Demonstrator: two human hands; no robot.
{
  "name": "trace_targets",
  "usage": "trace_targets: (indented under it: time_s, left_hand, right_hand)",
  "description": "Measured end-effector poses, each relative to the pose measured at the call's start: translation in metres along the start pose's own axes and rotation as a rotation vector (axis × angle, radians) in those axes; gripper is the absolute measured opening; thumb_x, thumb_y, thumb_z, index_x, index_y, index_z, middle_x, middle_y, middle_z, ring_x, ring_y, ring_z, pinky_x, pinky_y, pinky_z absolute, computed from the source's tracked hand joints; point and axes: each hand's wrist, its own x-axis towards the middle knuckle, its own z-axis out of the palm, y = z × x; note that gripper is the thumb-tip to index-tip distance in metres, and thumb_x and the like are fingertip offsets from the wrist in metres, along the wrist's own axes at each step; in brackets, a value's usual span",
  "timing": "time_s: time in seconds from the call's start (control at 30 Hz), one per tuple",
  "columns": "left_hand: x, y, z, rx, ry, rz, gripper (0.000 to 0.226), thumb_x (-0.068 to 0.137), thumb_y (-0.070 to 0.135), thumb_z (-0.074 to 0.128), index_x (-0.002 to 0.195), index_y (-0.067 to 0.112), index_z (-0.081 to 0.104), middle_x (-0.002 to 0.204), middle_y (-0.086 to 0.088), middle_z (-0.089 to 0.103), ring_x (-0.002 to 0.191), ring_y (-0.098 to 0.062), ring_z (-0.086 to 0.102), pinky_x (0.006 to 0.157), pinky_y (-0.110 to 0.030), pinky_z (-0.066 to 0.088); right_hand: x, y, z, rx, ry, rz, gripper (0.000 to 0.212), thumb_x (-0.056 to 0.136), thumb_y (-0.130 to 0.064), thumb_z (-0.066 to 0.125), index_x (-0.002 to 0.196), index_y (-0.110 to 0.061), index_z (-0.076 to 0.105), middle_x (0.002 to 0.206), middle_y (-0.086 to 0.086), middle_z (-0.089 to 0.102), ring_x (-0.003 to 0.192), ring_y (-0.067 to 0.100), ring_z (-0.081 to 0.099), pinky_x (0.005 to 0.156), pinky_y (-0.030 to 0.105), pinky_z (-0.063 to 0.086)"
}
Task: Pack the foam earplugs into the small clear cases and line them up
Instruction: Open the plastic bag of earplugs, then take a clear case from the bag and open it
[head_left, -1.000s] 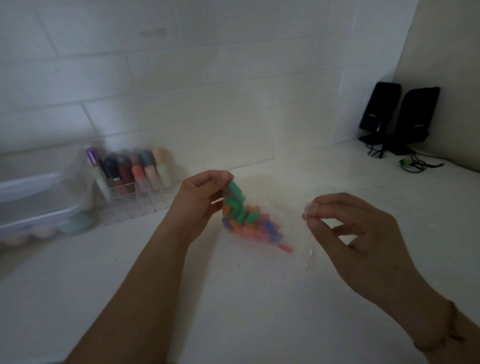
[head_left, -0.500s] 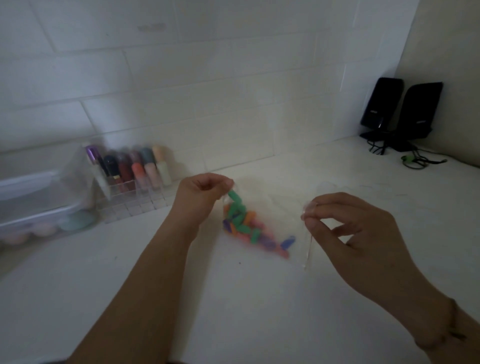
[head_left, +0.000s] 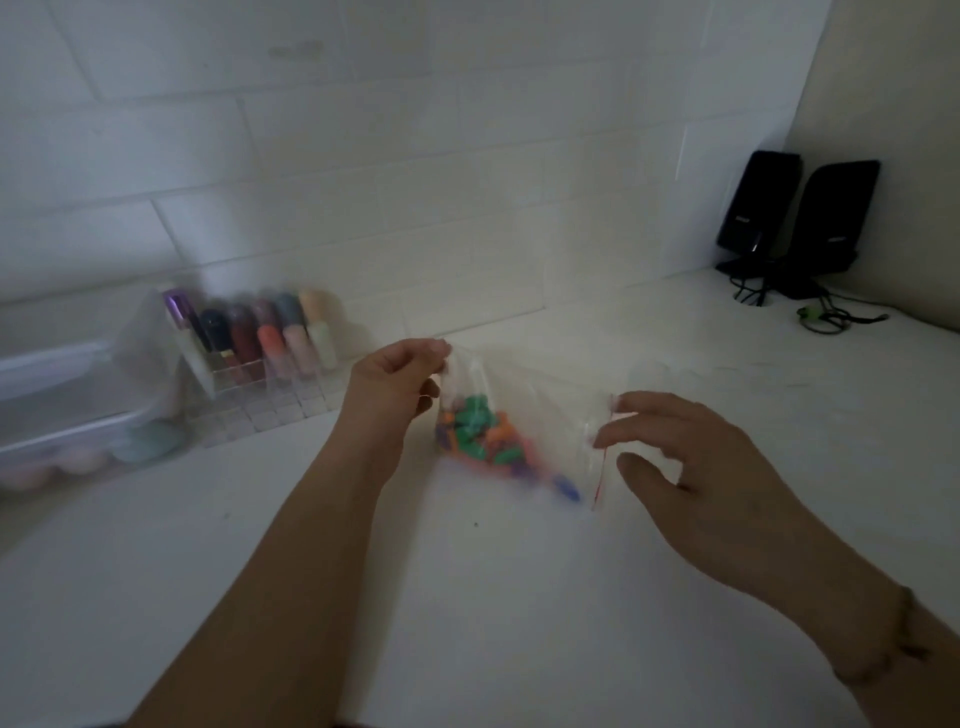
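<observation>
A clear zip bag (head_left: 540, 410) with a red seal line hangs stretched between my hands above the white counter (head_left: 519, 597). Several foam earplugs (head_left: 480, 434) in green, orange, purple and blue lie bunched in its lower left part. My left hand (head_left: 395, 384) pinches the bag's top left corner. My right hand (head_left: 691, 467) is at the bag's right edge by the red line, with fingertips and thumb on either side of the plastic. This part of the view is blurred by motion.
A clear gridded organizer (head_left: 265, 400) with several coloured tubes stands at the back left, beside a clear lidded box (head_left: 57, 400). Two black speakers (head_left: 800, 218) with cables sit in the far right corner. A white tiled wall runs along the back.
The bag has dropped slightly and swung; the earplugs have slid toward its lower left. My right hand's fingers have spread wider at the bag's edge. My left hand keeps its pinch.
</observation>
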Motion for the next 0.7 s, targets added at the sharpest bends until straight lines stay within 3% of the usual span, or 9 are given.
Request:
trace_targets:
  time_s: [0.07, 0.13, 0.3, 0.37, 0.43, 0.47, 0.6, 0.67, 0.7]
  left_hand:
    - [0.002, 0.000, 0.000, 0.075, 0.064, 0.012, 0.013, 0.092, 0.028, 0.061, 0.090, 0.018, 0.069, 0.080, 0.001, 0.066, 0.066, -0.015, 0.055, 0.063, -0.026, 0.042]
    - [0.000, -0.002, 0.004, 0.239, 0.053, 0.109, 0.023, 0.092, 0.038, 0.059, 0.103, 0.019, 0.063, 0.090, -0.001, 0.069, 0.070, -0.016, 0.060, 0.067, -0.028, 0.045]
    - [-0.006, -0.012, 0.004, 0.544, -0.106, 0.111, 0.046, 0.080, 0.057, 0.064, 0.118, 0.035, 0.054, 0.093, 0.002, 0.070, 0.071, -0.015, 0.068, 0.065, -0.028, 0.056]
    - [-0.007, -0.015, 0.006, 0.627, -0.148, 0.147, 0.039, 0.080, 0.052, 0.067, 0.114, 0.036, 0.056, 0.088, 0.002, 0.071, 0.067, -0.018, 0.069, 0.063, -0.033, 0.057]
    - [-0.009, -0.018, 0.014, 0.668, -0.160, 0.216, 0.021, 0.089, 0.034, 0.065, 0.110, 0.029, 0.061, 0.081, 0.000, 0.069, 0.055, -0.018, 0.067, 0.055, -0.025, 0.055]
    - [-0.010, -0.019, 0.018, 0.692, -0.155, 0.254, 0.016, 0.092, 0.030, 0.062, 0.107, 0.026, 0.063, 0.079, 0.000, 0.068, 0.049, -0.016, 0.065, 0.051, -0.020, 0.052]
    - [-0.008, -0.018, 0.024, 0.767, -0.111, 0.358, 0.010, 0.095, 0.024, 0.058, 0.100, 0.027, 0.066, 0.076, 0.007, 0.068, 0.054, -0.008, 0.064, 0.052, -0.005, 0.042]
    - [-0.003, -0.017, 0.016, 0.771, -0.110, 0.347, 0.015, 0.096, 0.021, 0.056, 0.095, 0.031, 0.067, 0.073, 0.015, 0.069, 0.055, -0.003, 0.064, 0.052, -0.007, 0.045]
    - [0.000, -0.016, 0.011, 0.772, -0.120, 0.339, 0.020, 0.096, 0.021, 0.055, 0.091, 0.036, 0.067, 0.071, 0.018, 0.069, 0.056, -0.002, 0.064, 0.053, -0.012, 0.049]
  right_hand:
    - [-0.003, 0.008, 0.003, -0.161, -0.092, 0.007, 0.024, 0.084, -0.020, 0.060, 0.102, -0.030, 0.072, 0.113, -0.015, 0.061, 0.114, 0.016, 0.055, 0.101, 0.020, 0.032]
    - [-0.007, 0.009, 0.005, -0.235, -0.147, 0.017, 0.031, 0.080, -0.025, 0.056, 0.107, -0.024, 0.071, 0.110, -0.007, 0.068, 0.115, 0.027, 0.059, 0.104, 0.037, 0.037]
    - [-0.009, -0.002, 0.002, -0.203, -0.172, 0.035, 0.035, 0.080, -0.025, 0.057, 0.111, -0.016, 0.070, 0.109, 0.000, 0.069, 0.109, 0.023, 0.062, 0.100, 0.043, 0.046]
    - [-0.008, -0.005, -0.004, -0.208, -0.226, -0.001, 0.031, 0.088, -0.025, 0.058, 0.119, -0.023, 0.065, 0.113, -0.008, 0.064, 0.114, 0.013, 0.056, 0.107, 0.032, 0.039]
    - [-0.009, -0.008, -0.009, -0.197, -0.337, -0.010, 0.035, 0.096, -0.031, 0.054, 0.130, -0.037, 0.052, 0.121, -0.021, 0.053, 0.122, -0.002, 0.041, 0.114, 0.016, 0.017]
    - [-0.008, -0.008, -0.013, -0.196, -0.360, -0.018, 0.035, 0.096, -0.035, 0.052, 0.131, -0.043, 0.049, 0.121, -0.026, 0.049, 0.123, -0.005, 0.038, 0.115, 0.015, 0.013]
    - [0.002, -0.012, -0.054, -0.209, -0.278, 0.047, 0.022, 0.092, -0.036, 0.057, 0.113, -0.039, 0.065, 0.112, -0.024, 0.064, 0.106, -0.004, 0.055, 0.098, 0.013, 0.037]
    - [0.005, -0.007, -0.084, -0.158, -0.170, 0.136, 0.024, 0.090, -0.044, 0.056, 0.112, -0.042, 0.064, 0.110, -0.026, 0.063, 0.097, -0.010, 0.056, 0.085, 0.006, 0.039]
    - [0.003, -0.008, -0.094, -0.192, -0.177, 0.163, 0.032, 0.088, -0.054, 0.050, 0.117, -0.047, 0.058, 0.116, -0.030, 0.057, 0.099, -0.013, 0.053, 0.086, 0.007, 0.037]
